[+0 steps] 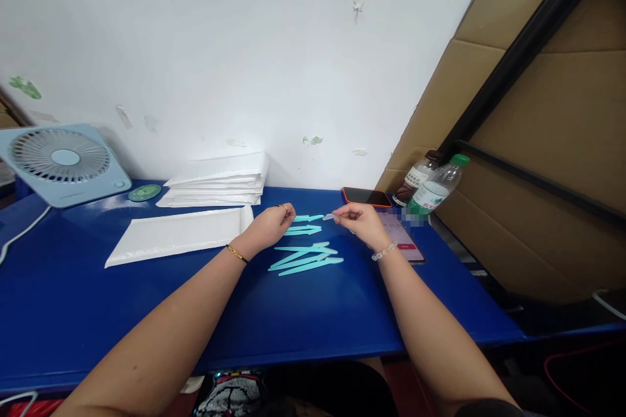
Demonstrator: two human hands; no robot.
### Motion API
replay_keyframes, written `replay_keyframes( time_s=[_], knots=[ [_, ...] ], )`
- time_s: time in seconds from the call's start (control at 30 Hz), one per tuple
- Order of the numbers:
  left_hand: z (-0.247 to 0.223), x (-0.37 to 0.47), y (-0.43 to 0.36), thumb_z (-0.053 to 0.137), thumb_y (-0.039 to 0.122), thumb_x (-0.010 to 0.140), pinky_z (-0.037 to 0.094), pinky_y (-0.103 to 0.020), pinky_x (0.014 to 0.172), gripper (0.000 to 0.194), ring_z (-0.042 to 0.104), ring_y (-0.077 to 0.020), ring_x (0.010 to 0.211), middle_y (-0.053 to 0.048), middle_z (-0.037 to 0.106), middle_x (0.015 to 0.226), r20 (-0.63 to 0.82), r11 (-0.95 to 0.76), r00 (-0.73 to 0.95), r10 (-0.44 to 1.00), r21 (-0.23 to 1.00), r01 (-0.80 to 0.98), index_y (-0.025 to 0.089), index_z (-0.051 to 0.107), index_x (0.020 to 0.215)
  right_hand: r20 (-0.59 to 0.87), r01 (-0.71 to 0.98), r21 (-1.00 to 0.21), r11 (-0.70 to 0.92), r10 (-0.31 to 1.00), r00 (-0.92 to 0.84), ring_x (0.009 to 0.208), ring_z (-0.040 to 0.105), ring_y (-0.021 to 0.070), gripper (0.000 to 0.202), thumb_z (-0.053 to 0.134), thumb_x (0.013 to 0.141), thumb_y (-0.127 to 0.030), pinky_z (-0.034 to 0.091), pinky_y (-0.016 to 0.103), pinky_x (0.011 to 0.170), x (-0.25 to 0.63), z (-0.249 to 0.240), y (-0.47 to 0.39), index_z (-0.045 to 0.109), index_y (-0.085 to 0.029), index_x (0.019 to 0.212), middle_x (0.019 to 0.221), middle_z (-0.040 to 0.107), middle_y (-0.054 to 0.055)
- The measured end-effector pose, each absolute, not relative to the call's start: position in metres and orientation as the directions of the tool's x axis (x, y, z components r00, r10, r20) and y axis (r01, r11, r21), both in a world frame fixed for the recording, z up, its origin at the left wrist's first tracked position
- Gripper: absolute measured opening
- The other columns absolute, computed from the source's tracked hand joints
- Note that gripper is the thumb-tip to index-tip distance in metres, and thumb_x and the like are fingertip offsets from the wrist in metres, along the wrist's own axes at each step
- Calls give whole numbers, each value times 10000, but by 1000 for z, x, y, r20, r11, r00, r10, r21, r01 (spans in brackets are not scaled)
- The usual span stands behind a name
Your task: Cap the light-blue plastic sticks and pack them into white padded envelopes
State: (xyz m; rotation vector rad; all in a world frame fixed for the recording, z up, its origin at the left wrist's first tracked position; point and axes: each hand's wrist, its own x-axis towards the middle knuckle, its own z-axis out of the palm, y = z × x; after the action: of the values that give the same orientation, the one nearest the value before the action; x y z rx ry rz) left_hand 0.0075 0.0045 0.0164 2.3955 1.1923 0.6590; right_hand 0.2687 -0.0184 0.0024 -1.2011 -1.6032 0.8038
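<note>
My left hand (272, 227) is closed, its fingers pinched at the end of a slim turquoise stick that looks like an eyebrow razor (310, 217). A small translucent cap-like piece (328, 216) sticks out of the pinched fingers of my right hand (360, 221), close to that razor's tip. Just below the left fingers, another turquoise razor (304, 230) lies on the blue table (323, 313). Nearer to me is a loose, crossed group of several turquoise razors (308, 264).
Left of my hands lies a white padded envelope (176, 234), with a stack of envelopes (215, 179) behind. A fan (63, 159) stands far left. To the right are a dark-screened phone (366, 196), a lit phone (408, 244) and two bottles (437, 189); cardboard (552, 163) leans beyond.
</note>
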Motion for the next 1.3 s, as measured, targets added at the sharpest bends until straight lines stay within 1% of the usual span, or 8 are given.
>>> replay_keyframes(
  time_s=[0.2, 0.33, 0.63, 0.73, 0.87, 1.0, 1.2, 1.3],
  knots=[
    [19, 11, 0, 392, 312, 892, 370, -243, 570, 205, 508, -137, 624, 2, 593, 720, 207, -563, 563, 800, 583, 586, 199, 557, 845, 262, 299, -905, 302, 950, -168, 697, 641, 163, 297, 760, 665, -391, 510, 284, 643, 264, 0, -19, 725, -153, 840, 804, 722, 75],
    [21, 13, -3, 441, 325, 859, 389, -237, 581, 203, 540, -135, 639, -5, 631, 743, 139, -551, 615, 777, 623, 555, 193, 594, 837, 155, 258, -938, 231, 946, -285, 628, 629, 133, 298, 786, 632, -354, 502, 257, 607, 267, 6, -23, 720, -138, 827, 715, 705, 45],
    [29, 18, -13, 505, 326, 809, 380, -220, 548, 220, 568, -135, 639, -13, 665, 722, -20, -594, 739, 673, 581, 557, 186, 666, 757, 18, 356, -910, 212, 879, -477, 656, 628, 140, 304, 787, 611, -364, 509, 265, 635, 273, 17, -30, 722, -135, 801, 739, 708, 50],
    [25, 18, -11, 508, 328, 824, 388, -238, 584, 216, 590, -154, 691, -24, 682, 781, 39, -633, 713, 700, 496, 594, 201, 680, 797, 60, 458, -857, 235, 929, -365, 661, 622, 149, 290, 733, 671, -368, 495, 263, 626, 285, 19, -28, 710, -141, 851, 752, 704, 51],
    [17, 15, -2, 538, 304, 819, 393, -273, 664, 185, 610, -196, 806, -55, 681, 909, 176, -645, 621, 764, 262, 718, 205, 674, 896, 160, 774, -613, 156, 984, -72, 593, 583, 148, 158, 666, 722, -321, 420, 242, 539, 304, 16, -23, 676, -164, 706, 664, 671, 37],
    [13, 13, 2, 546, 286, 818, 367, -281, 653, 146, 609, -197, 787, -55, 681, 902, 159, -643, 624, 765, 167, 747, 198, 658, 848, 128, 890, -444, 104, 990, -51, 607, 576, 151, 94, 679, 698, -250, 381, 241, 539, 300, 8, -20, 645, -173, 655, 673, 666, 42],
    [15, 16, -2, 437, 229, 871, 335, -293, 633, 232, 598, -182, 708, -73, 668, 762, 187, -680, 661, 727, 66, 730, 167, 610, 728, 90, 853, -483, 200, 980, -179, 622, 552, 129, 35, 627, 726, -194, 404, 228, 583, 284, 1, -19, 604, -170, 715, 708, 624, 19],
    [15, 15, -1, 421, 220, 872, 328, -287, 612, 239, 595, -178, 695, -72, 665, 756, 175, -680, 662, 729, 75, 729, 168, 601, 723, 116, 824, -500, 266, 964, -241, 627, 538, 119, 40, 612, 733, -187, 406, 228, 601, 283, -2, -18, 592, -167, 761, 730, 612, 7]
  ],
)
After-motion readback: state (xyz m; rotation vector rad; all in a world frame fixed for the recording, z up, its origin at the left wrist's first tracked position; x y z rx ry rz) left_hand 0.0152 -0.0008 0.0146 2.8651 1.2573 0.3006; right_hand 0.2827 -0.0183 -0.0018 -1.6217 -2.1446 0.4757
